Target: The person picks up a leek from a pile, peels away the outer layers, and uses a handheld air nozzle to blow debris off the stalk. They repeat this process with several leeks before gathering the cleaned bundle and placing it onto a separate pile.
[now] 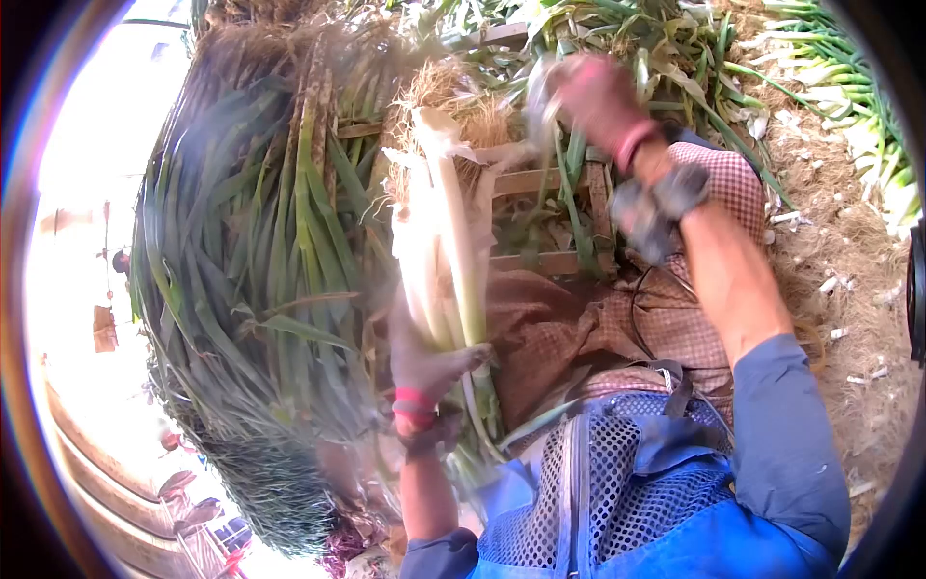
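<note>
My left hand (424, 355), in a dirty glove with a red band at the wrist, is closed around a few thick green onions (446, 222). Their white stalks and shaggy roots point away from me, and papery outer skin hangs loose on them. The green ends run down against my blue mesh vest. My right hand (600, 101), also gloved, is raised beyond my knee and smeared by motion. It looks closed, with a blurred greyish-pale thing at its fingers that I cannot make out. A dark blurred object (661, 205) sits at my right wrist.
A tall heap of untrimmed green onions (260, 232) stands at the left. Wooden crate slats (540, 183) and loose leaves (666, 48) are ahead. Cleaned green onions (858, 96) lie at the far right, beside ground strewn with roots and scraps (830, 280). Brown cloth (550, 318) covers my lap.
</note>
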The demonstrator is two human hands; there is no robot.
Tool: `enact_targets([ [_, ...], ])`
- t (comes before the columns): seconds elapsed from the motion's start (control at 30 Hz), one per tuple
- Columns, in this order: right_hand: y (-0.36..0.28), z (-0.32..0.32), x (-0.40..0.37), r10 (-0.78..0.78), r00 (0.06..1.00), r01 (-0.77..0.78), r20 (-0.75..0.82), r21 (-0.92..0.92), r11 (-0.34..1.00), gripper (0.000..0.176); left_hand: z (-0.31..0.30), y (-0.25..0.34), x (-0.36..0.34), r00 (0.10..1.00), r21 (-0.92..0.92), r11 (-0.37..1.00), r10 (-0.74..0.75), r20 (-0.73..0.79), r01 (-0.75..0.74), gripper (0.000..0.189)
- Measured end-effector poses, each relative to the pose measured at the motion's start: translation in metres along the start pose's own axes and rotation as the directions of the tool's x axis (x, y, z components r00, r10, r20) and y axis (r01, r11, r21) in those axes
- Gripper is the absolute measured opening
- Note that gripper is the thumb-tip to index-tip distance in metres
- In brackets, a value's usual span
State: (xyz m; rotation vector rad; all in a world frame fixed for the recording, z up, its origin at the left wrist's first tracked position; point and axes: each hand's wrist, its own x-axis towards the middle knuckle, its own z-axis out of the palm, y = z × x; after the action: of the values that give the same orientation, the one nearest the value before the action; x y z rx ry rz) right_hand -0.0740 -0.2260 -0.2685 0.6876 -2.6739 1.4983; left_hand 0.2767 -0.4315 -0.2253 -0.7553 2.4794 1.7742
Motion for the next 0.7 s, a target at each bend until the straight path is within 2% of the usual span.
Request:
enact_targets([
  [0.03,0.027,-0.023,0.028,0.228,0.973,-0.224,-0.027,0.095,0.970,0.032,0.000,-0.001,0.000,1.000,0.061,0.998,0.020,-0.012,-0.019,0.134],
  [0.1,0.017,-0.077,0.040,0.373,0.920,-0.391,-0.119,-0.279,0.877,0.036,-0.001,0.001,-0.002,1.000,0.056,0.998,-0.003,-0.018,0.004,0.133],
  [0.17,-0.010,-0.085,0.014,0.294,0.956,-0.263,0.006,-0.430,0.864,0.044,-0.003,0.001,0.000,1.000,0.051,0.999,-0.016,-0.027,0.018,0.132],
  [0.2,0.011,-0.077,0.004,0.151,0.981,-0.100,0.125,-0.342,0.934,0.059,-0.003,0.001,0.001,0.998,0.147,0.988,0.045,-0.037,-0.039,0.132],
  [0.23,-0.012,-0.069,-0.017,0.050,0.988,-0.010,0.148,-0.255,0.967,0.063,-0.003,0.001,0.001,0.994,0.243,0.966,0.101,-0.041,-0.088,0.131],
  [0.27,-0.069,-0.078,-0.025,0.235,0.887,-0.156,0.398,-0.222,0.963,0.069,-0.003,0.001,0.001,0.994,0.242,0.966,0.104,-0.043,-0.091,0.131],
  [0.3,-0.083,-0.069,-0.034,0.147,0.870,-0.104,0.471,-0.115,0.988,0.072,-0.002,0.001,0.001,0.995,0.239,0.969,0.081,-0.049,-0.067,0.133],
  [0.33,-0.088,-0.052,-0.042,-0.005,0.903,0.046,0.429,-0.085,0.995,0.072,-0.001,0.000,0.001,0.997,0.236,0.971,0.061,-0.055,-0.046,0.134],
  [0.37,-0.086,-0.030,-0.049,-0.134,0.934,0.182,0.333,-0.118,0.976,0.059,0.000,0.001,0.001,0.997,0.233,0.972,0.041,-0.061,-0.025,0.136],
  [0.43,-0.099,-0.008,-0.043,-0.212,0.877,0.285,0.432,-0.112,0.952,0.037,0.002,0.010,0.000,0.996,0.251,0.967,0.053,-0.068,-0.034,0.136],
  [0.5,-0.071,0.020,-0.019,-0.366,0.918,0.393,0.153,-0.216,0.894,0.023,0.005,0.020,0.000,0.994,0.264,0.963,0.071,-0.079,-0.047,0.137],
  [0.53,-0.054,0.013,0.010,-0.267,0.964,0.263,-0.014,-0.129,0.956,0.023,0.006,0.024,-0.002,0.991,0.382,0.923,0.094,-0.090,-0.053,0.137],
  [0.57,-0.033,-0.004,0.045,-0.182,0.983,0.170,-0.028,-0.241,0.956,0.024,0.008,0.024,-0.009,0.989,0.494,0.868,0.109,-0.099,-0.046,0.137],
  [0.6,-0.058,-0.042,0.053,0.054,0.996,-0.076,-0.073,-0.331,0.941,0.024,0.011,0.017,-0.011,0.954,0.539,0.831,0.255,-0.156,-0.134,0.118],
  [0.63,-0.013,-0.047,0.083,-0.077,0.983,-0.011,-0.167,-0.471,0.882,0.024,0.011,0.020,-0.010,0.951,0.537,0.831,0.266,-0.158,-0.143,0.118],
  [0.7,-0.052,-0.072,0.054,0.005,0.997,-0.039,-0.074,-0.459,0.888,0.034,0.012,0.026,-0.009,0.959,0.495,0.862,0.223,-0.177,-0.109,0.119],
])
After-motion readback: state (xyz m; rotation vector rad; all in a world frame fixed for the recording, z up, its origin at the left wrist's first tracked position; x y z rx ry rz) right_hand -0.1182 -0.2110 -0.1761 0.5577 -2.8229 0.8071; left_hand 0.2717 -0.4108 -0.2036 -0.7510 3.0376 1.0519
